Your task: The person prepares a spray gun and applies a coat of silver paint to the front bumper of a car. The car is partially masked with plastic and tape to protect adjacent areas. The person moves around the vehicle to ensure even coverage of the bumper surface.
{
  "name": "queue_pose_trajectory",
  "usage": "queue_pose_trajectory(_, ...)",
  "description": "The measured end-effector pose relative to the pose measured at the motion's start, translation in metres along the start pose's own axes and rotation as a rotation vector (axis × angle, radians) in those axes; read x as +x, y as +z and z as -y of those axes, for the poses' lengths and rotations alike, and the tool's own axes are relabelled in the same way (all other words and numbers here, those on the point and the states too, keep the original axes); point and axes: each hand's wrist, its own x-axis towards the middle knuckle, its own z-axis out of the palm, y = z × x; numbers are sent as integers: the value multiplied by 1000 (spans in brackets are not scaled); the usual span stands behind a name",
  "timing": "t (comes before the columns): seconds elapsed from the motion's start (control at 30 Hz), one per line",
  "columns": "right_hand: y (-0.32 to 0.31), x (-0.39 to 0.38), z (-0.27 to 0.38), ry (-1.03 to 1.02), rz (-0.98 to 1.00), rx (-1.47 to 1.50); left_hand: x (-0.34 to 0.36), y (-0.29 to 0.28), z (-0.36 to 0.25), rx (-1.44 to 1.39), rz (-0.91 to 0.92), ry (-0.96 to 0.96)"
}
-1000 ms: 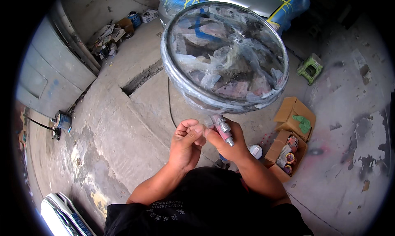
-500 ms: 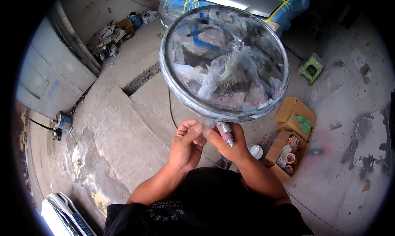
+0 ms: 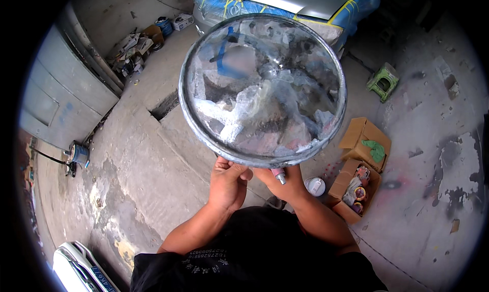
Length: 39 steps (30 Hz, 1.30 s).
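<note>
Pink tool with bright metal end: held in front of the torso, emerging from beneath the near rim of a round, paint-smeared vessel. Most of the tool's body is hidden by that rim.

Grip, right hand: closed around the tool, fingers partly covered by the vessel. Grip, left hand: just beside the right, fingers curled, thumb close to the index finger; tips partly under the rim, so cannot tell whether anything is pinched.

Edges and room: the vessel's far edge overlaps, in view, a silver car partly wrapped in blue sheeting. Left side: wide bare concrete floor, broken by a dark slot, out to a grey metal door. Right side tighter: white tin near the forearm, then two open cardboard boxes, green stool farther off.

Orientation: exposed metal end points back toward the person, slightly rightward; the visible stretch of the long axis follows that line. Vessel's round top faces up toward the head.
</note>
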Motion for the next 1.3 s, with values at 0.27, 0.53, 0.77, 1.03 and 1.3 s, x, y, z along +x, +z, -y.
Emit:
queue_pose_trajectory(0.27, -1, 0, 4, -34, -24, -96, -6, 8, 0, 104, -53, 64)
queue_pose_trajectory(0.53, -3, 0, 10, -66, -7, -129, -7, 10, 1, 68, -89, 35)
queue_pose_trajectory(0.77, -2, -1, -1, -51, -37, -62, -5, 6, 0, 39, -60, -46)
queue_pose_trajectory(1.03, -5, -1, -4, -35, -38, -120, -4, 3, 1, 14, -79, -109)
queue_pose_trajectory(1.3, -5, -3, 9, -47, -29, -184, -2, -7, -2, 2, -31, -148)
